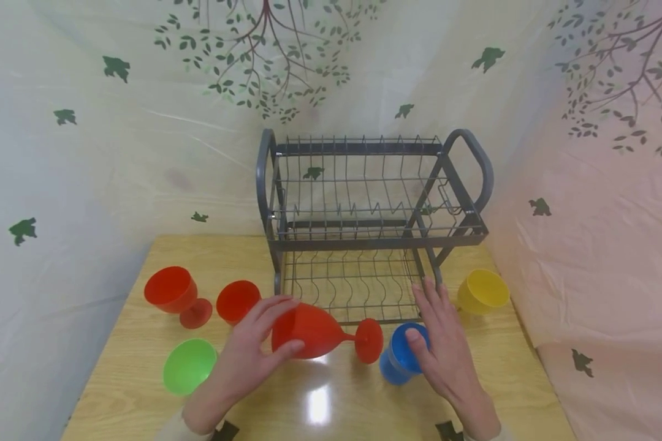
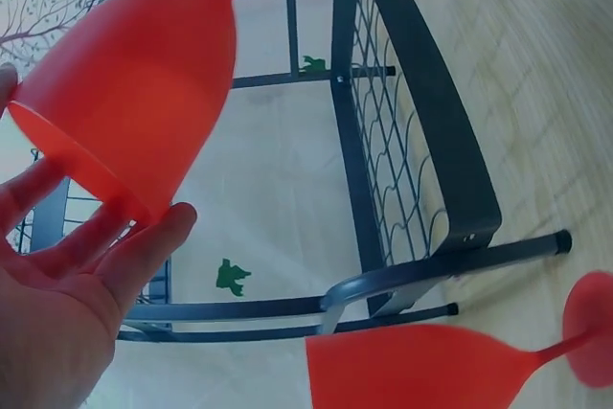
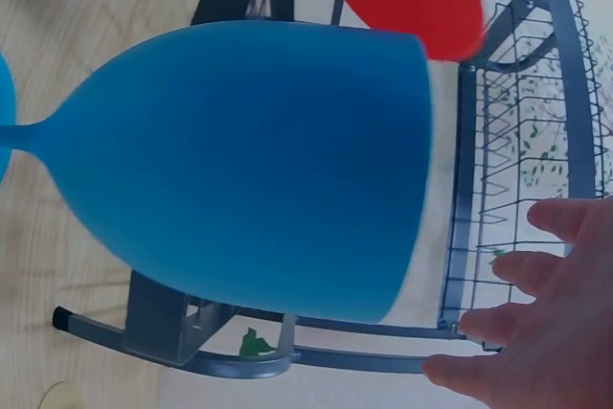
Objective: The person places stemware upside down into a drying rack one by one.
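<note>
My left hand (image 1: 243, 355) grips a red plastic goblet (image 1: 311, 331) by its bowl near the rim. The goblet lies sideways in the air, its stem and round foot toward the right. In the left wrist view, the thumb and fingers of my left hand (image 2: 57, 304) are at the rim of this red goblet (image 2: 144, 83). My right hand (image 1: 447, 349), fingers extended, hovers beside a blue goblet (image 1: 397, 364) that stands on the table. In the right wrist view, a gap shows between my right hand (image 3: 560, 323) and the blue goblet (image 3: 259, 170).
A dark two-tier dish rack (image 1: 375, 245) stands at the table's back. Two red goblets (image 1: 171, 291) and a green cup (image 1: 190, 367) are at the left. A yellow cup (image 1: 482, 291) stands right of the rack. Patterned sheeting (image 1: 116, 171) hangs behind the wooden table (image 1: 127, 355).
</note>
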`<state>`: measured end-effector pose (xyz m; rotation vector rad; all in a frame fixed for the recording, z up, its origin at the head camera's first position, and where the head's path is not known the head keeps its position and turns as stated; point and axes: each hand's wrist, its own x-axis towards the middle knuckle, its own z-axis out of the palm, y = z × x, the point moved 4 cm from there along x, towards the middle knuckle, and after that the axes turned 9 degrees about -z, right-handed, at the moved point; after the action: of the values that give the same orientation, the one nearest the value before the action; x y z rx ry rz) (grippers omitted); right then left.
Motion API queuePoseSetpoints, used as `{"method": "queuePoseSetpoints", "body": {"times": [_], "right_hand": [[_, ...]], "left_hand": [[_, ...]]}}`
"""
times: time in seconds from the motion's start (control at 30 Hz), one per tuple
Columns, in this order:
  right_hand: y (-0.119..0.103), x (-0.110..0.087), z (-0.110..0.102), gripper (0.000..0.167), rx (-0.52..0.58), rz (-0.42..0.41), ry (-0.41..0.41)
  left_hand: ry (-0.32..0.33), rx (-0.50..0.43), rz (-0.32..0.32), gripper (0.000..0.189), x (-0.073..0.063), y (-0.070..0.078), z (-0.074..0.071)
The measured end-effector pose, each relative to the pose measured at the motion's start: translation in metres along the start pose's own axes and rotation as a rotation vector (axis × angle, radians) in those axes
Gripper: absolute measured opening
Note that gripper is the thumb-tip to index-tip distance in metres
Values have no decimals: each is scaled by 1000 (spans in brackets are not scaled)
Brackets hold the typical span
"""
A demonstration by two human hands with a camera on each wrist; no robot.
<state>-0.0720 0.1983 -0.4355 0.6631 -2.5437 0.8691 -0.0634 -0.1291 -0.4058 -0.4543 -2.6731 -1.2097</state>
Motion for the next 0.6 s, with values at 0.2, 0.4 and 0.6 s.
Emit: {"method": "queuePoseSetpoints", "body": {"times": [0.2, 0.4, 0.6], "right_hand": [[-7, 4, -7, 64, 45, -33, 29], [-13, 6, -11, 63, 117, -21, 35], [-17, 7, -15, 68, 225, 4, 79]], "left_hand": [[30, -220, -98, 57, 0, -6, 1], [62, -438, -167, 53, -1, -9, 3], [106, -521, -263, 49, 1, -6, 5]]}}
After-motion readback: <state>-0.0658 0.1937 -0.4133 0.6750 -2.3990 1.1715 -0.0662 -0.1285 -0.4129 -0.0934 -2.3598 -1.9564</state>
